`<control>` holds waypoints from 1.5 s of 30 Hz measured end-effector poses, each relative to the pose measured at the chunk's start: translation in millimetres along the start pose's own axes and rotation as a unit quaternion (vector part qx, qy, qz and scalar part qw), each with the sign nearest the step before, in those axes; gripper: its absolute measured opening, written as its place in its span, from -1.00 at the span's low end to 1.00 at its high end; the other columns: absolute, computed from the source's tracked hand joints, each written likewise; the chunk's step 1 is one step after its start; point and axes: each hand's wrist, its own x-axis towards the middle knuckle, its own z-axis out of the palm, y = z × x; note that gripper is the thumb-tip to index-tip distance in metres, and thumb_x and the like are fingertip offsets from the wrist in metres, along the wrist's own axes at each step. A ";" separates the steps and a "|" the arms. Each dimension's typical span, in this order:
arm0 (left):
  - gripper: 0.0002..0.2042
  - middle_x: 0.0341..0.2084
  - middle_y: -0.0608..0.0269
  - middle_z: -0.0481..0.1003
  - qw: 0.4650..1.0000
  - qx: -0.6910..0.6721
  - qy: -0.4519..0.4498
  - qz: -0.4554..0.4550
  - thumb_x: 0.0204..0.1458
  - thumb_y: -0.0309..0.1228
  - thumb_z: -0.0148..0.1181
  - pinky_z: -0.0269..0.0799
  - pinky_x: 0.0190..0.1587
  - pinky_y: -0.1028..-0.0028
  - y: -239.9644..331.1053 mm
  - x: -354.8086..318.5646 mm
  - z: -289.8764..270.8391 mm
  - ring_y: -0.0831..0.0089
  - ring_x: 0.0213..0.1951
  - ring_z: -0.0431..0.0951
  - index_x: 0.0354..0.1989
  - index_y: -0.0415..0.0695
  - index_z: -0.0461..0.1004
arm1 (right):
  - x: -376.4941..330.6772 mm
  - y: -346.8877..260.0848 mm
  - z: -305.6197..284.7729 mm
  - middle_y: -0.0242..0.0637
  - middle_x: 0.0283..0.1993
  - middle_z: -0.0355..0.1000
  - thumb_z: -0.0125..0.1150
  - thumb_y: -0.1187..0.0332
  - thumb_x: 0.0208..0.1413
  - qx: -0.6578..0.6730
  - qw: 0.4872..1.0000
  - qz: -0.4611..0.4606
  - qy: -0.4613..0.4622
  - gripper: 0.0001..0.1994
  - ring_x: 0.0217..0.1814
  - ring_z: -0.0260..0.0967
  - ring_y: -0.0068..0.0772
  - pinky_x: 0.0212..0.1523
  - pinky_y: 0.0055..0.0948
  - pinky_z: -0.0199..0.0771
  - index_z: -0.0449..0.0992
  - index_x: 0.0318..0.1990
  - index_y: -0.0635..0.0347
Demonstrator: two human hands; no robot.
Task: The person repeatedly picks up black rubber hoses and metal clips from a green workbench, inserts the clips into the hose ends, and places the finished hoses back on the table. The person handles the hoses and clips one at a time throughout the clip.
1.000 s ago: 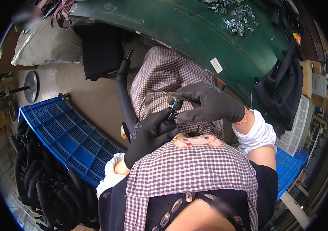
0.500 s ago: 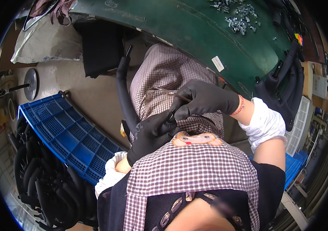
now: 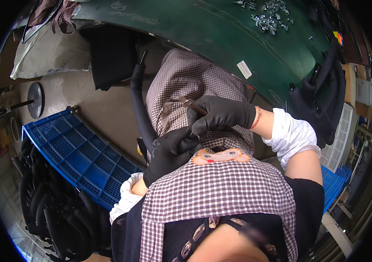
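Note:
My left hand (image 3: 170,150), in a dark glove, is closed round the lower end of a bent black foam-covered tube (image 3: 138,100). The tube rises at the left of my lap, and its bare dark tip points up and away. My right hand (image 3: 225,114), gloved too, is closed beside the left one, its fingertips touching or nearly touching the tube end there. A thin brown strip-like tool (image 3: 198,109) sticks out of the right fist toward the apron. Its exact kind cannot be made out, and my fingers hide the tube's end.
A green table (image 3: 221,52) spans the far side, bearing small metal clips (image 3: 271,22) and a white label (image 3: 244,69). More black foam-covered tubes (image 3: 317,96) lie at its right. On the left stands a blue plastic crate (image 3: 81,153) beside a heap of black tubes (image 3: 55,214).
My right hand has shifted slightly left and turned a little, still against the left hand. The left hand and the tube stay nearly in place.

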 end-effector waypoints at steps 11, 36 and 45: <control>-0.45 -0.27 0.10 0.53 0.999 0.013 0.041 -0.026 -0.14 -0.47 0.42 0.50 -0.17 0.51 0.5 1.4 -0.5 0.44 -0.25 0.59 0.07 -0.27 0.35 | -69.7 -63.7 -0.6 -0.17 -0.27 0.45 0.08 0.34 0.17 -0.557 0.814 -0.111 0.119 -0.78 -0.20 0.42 -0.15 -0.19 -0.28 0.42 0.42 -0.07 0.22; -0.45 -0.27 0.12 0.55 0.998 -0.050 0.019 0.011 -0.11 -0.59 0.35 0.48 -0.17 0.54 -11.3 -2.8 -0.5 0.47 -0.25 0.58 0.13 -0.29 0.37 | -42.2 -97.4 15.3 -0.34 -0.22 0.50 0.20 0.39 -0.15 -0.781 0.599 -0.170 0.032 -0.91 -0.18 0.48 -0.31 -0.21 -0.31 0.53 0.53 -0.40 0.07; -0.46 -0.27 0.14 0.55 0.999 -0.037 0.003 -0.005 -0.09 -0.57 0.35 0.47 -0.15 0.53 -2.7 -2.1 -0.4 0.50 -0.24 0.57 0.14 -0.28 0.36 | -42.1 -98.2 17.6 -0.47 -0.34 0.43 0.18 0.38 -0.18 -0.787 0.593 -0.169 0.022 -0.93 -0.28 0.40 -0.38 -0.36 -0.37 0.47 0.46 -0.46 0.04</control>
